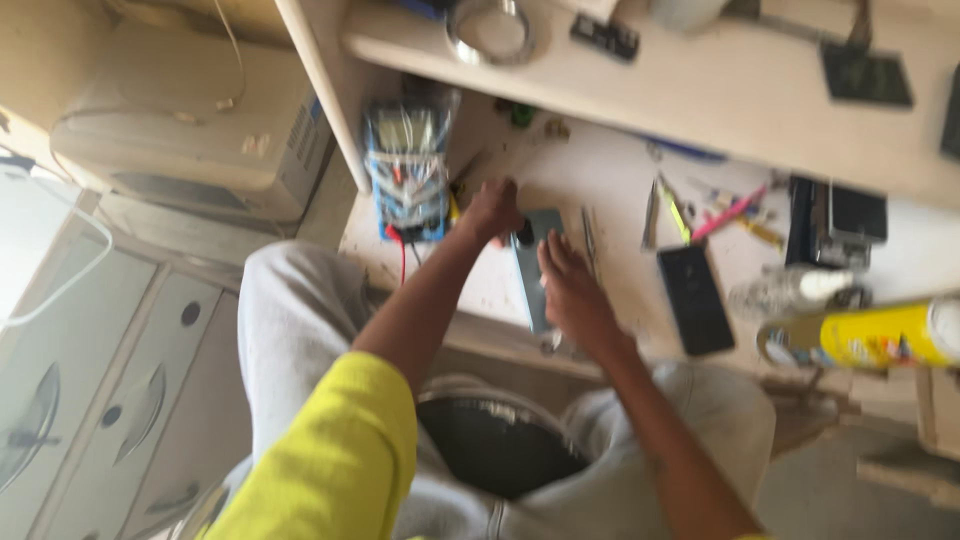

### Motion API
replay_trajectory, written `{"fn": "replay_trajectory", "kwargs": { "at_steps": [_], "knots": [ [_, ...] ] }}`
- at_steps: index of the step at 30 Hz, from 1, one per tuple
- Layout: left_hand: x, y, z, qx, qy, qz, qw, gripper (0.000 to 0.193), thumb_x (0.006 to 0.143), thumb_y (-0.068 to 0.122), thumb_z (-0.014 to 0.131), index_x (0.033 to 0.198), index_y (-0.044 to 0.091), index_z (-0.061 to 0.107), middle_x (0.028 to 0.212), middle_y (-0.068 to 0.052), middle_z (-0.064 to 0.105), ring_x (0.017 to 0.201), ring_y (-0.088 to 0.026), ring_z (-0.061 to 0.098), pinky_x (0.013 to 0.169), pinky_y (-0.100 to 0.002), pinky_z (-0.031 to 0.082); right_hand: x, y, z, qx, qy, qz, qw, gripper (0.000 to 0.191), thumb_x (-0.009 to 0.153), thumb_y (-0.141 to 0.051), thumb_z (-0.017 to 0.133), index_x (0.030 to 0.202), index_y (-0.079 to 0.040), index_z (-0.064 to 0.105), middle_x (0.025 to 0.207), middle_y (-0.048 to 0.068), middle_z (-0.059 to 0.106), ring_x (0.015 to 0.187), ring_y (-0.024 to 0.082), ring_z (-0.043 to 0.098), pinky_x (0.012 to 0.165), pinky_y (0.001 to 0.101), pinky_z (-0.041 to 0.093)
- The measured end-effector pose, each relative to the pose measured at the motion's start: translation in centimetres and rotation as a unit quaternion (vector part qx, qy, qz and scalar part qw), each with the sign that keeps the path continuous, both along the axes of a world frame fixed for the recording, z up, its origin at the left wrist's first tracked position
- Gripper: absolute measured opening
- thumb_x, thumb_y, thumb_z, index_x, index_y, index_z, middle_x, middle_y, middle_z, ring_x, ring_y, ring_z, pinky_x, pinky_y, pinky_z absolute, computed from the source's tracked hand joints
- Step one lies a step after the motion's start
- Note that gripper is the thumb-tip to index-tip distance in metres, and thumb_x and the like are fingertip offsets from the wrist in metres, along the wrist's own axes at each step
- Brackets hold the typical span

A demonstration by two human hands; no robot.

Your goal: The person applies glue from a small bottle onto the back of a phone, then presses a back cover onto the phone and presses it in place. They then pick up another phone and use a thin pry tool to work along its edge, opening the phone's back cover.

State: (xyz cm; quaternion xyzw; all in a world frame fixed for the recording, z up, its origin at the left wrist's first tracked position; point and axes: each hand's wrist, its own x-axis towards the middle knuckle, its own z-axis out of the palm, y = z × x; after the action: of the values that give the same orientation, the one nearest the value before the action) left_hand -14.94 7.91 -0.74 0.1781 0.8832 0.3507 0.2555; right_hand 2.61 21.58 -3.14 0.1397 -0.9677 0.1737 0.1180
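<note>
Fingers of both the left hand [492, 210] and right hand [568, 290] press the grey phone [535, 268] beside the multimeter [408, 170]; it might slip off the bench edge [480, 325].

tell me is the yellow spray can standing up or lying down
Lying down: the yellow spray can rests on its side along the right of the desk.

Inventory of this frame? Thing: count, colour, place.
Grey flat device: 1, grey, bench centre, under both hands.
Multimeter: 1, blue, bench left, red lead hanging.
Dark phone: 1, black, right of the hands.
Spray can: 1, yellow, lying at right edge.
Tweezers: 1, metal, behind the phone.
Printer: 1, beige, left.
Left hand: on the device's top end.
Right hand: on the device's side.
</note>
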Motion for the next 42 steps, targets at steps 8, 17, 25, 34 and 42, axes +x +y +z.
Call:
{"fn": "replay_trajectory", "kwargs": {
  "at_steps": [8,17,25,34,42],
  "knots": [
    [3.7,2.7,1.7,-0.159,0.229,-0.088,0.956,0.04,0.082,0.03,0.082,0.115,0.011,0.07,0.121,-0.017,0.067,0.114,-0.036,0.067,0.089,-0.041,0.058,0.5,0.9,1.0,-0.033,-0.04,0.022,0.998,0.056,0.093,-0.001,0.056,0.147,0.009,0.044,0.155,0.029,0.041,0.145,0.043,0.04,0.116,0.05,0.035],
    [3.9,3.6,1.2,-0.238,0.17,-0.022,0.956,0.048,0.087,0.017,0.074,0.132,0.014,0.06,0.132,-0.019,0.056,0.122,-0.039,0.058,0.069,-0.048,0.062,6.1,-0.5,2.7,0.031,-0.019,-0.011,0.999,0.06,0.097,-0.019,0.061,0.149,0.005,0.042,0.157,0.025,0.041,0.147,0.04,0.039,0.119,0.0547,0.031],
    [3.4,4.0,0.9,-0.246,0.143,-0.025,0.958,0.053,0.087,0.015,0.073,0.137,0.013,0.055,0.135,-0.019,0.053,0.122,-0.039,0.056,0.068,-0.048,0.062,12.5,-1.1,4.9,0.025,-0.047,-0.023,0.998,0.085,0.087,-0.043,0.07,0.148,0.007,0.038,0.158,0.028,0.034,0.146,0.041,0.034,0.118,0.0567,0.026],
    [3.1,2.1,1.2,-0.215,0.136,-0.063,0.965,0.064,0.085,0.035,0.078,0.138,0.013,0.05,0.137,-0.022,0.052,0.122,-0.042,0.058,0.089,-0.046,0.057,12.2,-0.4,4.2,0.021,-0.045,-0.037,0.998,0.076,0.091,-0.034,0.066,0.15,0.006,0.04,0.16,0.024,0.036,0.15,0.038,0.032,0.12,0.0581,0.025],
    [3.6,3.1,2.0,-0.257,0.133,-0.03,0.957,0.047,0.093,0.021,0.066,0.136,0.008,0.052,0.135,-0.025,0.055,0.117,-0.044,0.062,0.066,-0.052,0.062,11.7,-1.4,4.2,0.092,-0.06,-0.056,0.992,0.073,0.092,-0.041,0.066,0.145,0.004,0.044,0.157,0.022,0.036,0.15,0.038,0.028,0.118,0.0649,0.018]
  ]
}}
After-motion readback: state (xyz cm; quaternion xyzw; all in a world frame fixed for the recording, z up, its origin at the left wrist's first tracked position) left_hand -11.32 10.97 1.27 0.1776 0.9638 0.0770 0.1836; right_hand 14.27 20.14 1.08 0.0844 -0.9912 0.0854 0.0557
